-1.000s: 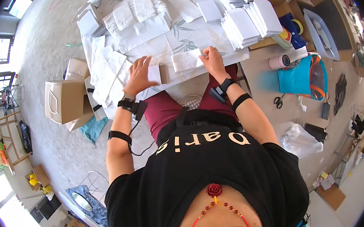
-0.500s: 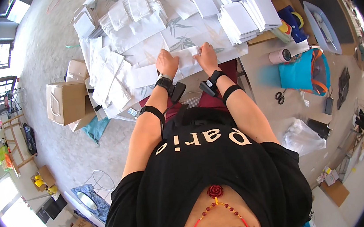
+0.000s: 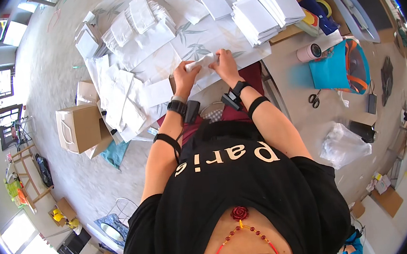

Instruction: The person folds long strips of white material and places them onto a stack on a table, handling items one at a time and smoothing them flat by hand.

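At the near edge of the table, my left hand [image 3: 184,78] and my right hand [image 3: 225,68] are close together. Between them is a thin white sheet [image 3: 202,63], with its upper edge curled up; whether it is paper or plastic I cannot make out. My left fingers are closed on its left end, and my right thumb and fingers pinch the right end. A flat white strip [image 3: 158,93] lies left of my left hand. Farther left is a loose pile of white sheets [image 3: 119,93].
A patterned cloth [image 3: 192,39] covers the table. Stacks of white folded sheets [image 3: 254,22] stand far right, more white sleeves [image 3: 140,22] far left. Cardboard boxes [image 3: 78,127] flank the table's left. To the right are a turquoise bag [image 3: 329,71], a pink cup [image 3: 309,52] and scissors [image 3: 314,99].
My hands have drawn slightly closer together. The sheet's edge between them, flatter before, is now curled up. The whole view has shifted a little.
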`<state>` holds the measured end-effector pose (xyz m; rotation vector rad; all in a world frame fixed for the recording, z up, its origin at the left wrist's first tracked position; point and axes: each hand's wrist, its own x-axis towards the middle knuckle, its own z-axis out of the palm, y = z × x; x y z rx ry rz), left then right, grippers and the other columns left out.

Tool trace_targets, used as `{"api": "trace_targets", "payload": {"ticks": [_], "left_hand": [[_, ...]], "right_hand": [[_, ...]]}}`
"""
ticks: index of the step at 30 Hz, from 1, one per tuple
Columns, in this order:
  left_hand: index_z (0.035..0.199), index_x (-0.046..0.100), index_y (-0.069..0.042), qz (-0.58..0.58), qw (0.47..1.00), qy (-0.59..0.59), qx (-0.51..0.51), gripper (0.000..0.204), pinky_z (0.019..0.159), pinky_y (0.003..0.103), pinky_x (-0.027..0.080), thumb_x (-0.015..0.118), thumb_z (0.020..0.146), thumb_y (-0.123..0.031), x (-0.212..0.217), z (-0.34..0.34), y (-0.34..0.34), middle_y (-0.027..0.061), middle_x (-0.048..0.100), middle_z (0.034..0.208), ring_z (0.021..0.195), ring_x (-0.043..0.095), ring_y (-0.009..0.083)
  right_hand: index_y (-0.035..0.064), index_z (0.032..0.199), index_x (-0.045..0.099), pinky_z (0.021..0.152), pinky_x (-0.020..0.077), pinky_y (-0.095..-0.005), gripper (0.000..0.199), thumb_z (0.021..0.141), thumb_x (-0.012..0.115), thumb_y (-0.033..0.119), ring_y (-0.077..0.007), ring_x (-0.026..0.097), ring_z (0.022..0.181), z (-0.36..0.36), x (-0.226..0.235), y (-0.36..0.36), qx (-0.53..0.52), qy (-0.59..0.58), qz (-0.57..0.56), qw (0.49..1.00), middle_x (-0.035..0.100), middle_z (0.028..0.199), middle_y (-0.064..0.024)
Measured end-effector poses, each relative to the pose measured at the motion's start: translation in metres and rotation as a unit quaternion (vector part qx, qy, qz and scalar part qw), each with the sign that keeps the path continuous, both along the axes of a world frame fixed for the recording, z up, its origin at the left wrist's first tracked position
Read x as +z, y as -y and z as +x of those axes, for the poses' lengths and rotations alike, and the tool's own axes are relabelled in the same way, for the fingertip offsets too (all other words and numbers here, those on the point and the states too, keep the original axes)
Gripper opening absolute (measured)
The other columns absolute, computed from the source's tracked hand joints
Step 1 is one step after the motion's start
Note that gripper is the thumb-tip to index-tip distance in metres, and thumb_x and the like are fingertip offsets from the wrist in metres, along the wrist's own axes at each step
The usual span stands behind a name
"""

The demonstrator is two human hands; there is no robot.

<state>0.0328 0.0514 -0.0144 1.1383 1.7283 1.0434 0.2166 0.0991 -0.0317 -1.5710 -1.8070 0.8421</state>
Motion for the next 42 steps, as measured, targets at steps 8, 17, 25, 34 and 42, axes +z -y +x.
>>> {"api": "trace_targets", "payload": {"ticks": [8,17,25,34,42], "left_hand": [[0.111,0.068,-0.002,-0.023,0.983,0.183,-0.026,0.029,0.070,0.025,0.051,0.081,0.087,-0.010,0.025,-0.016,0.014,0.0035,0.070,0.090,0.081,0.063,0.0087],[0.123,0.062,0.005,-0.114,0.874,0.472,0.025,0.029,0.091,0.033,0.055,0.064,0.099,-0.010,0.008,-0.020,0.001,0.0118,0.070,0.117,0.102,0.068,0.0205],[0.112,0.062,0.001,0.103,0.985,0.141,0.001,0.019,0.083,0.025,0.046,0.056,0.095,-0.002,0.021,-0.005,-0.008,0.0041,0.067,0.100,0.093,0.058,0.0098],[0.118,0.059,-0.002,0.141,0.973,0.179,0.024,0.034,0.100,0.028,0.043,0.051,0.086,0.007,0.011,0.003,0.002,0.0054,0.065,0.111,0.106,0.058,0.0144],[0.118,0.059,-0.002,0.164,0.976,0.145,0.005,0.039,0.101,0.028,0.041,0.044,0.082,0.008,0.013,0.012,0.001,0.0062,0.063,0.114,0.111,0.054,0.0150]], "right_hand": [[-0.0029,0.125,0.057,0.094,0.0504,-0.0353,0.044,0.086,0.077,0.007,-0.0231,0.065,0.105,0.010,0.007,0.000,0.126,-0.272,-0.112,0.947,0.067,0.118,-0.0148],[-0.0025,0.122,0.057,0.088,0.0494,-0.0308,0.029,0.095,0.064,0.004,-0.0179,0.064,0.097,0.011,-0.004,-0.018,0.110,-0.287,-0.220,0.926,0.069,0.107,-0.0100],[0.0010,0.117,0.051,0.096,0.0460,-0.0301,0.022,0.096,0.054,-0.002,-0.0179,0.060,0.102,-0.004,0.038,-0.009,0.095,-0.251,-0.012,0.963,0.063,0.108,-0.0101],[0.0020,0.124,0.051,0.096,0.0479,-0.0315,0.037,0.089,0.049,-0.010,-0.0214,0.062,0.107,-0.004,0.013,0.002,0.088,-0.288,-0.025,0.953,0.064,0.116,-0.0117],[0.0014,0.127,0.054,0.116,0.0349,-0.0337,0.054,0.078,0.040,-0.018,-0.0243,0.052,0.135,-0.009,0.017,-0.003,0.126,-0.313,-0.020,0.941,0.058,0.138,-0.0144]]}}
